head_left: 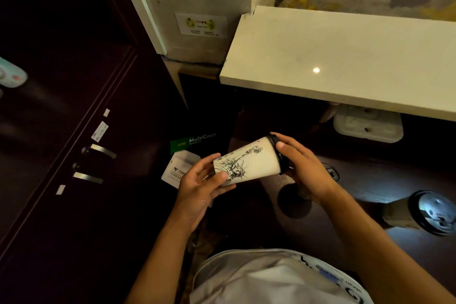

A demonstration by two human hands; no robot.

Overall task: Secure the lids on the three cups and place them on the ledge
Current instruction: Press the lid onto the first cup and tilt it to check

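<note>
Pale stone ledge above, dark floor below. Item 1: paper cup, on its side, in midair between my hands. My left hand grips its base; right hand curls round its black lid. Item 2: second lidded cup, lower right, blurred.
</note>
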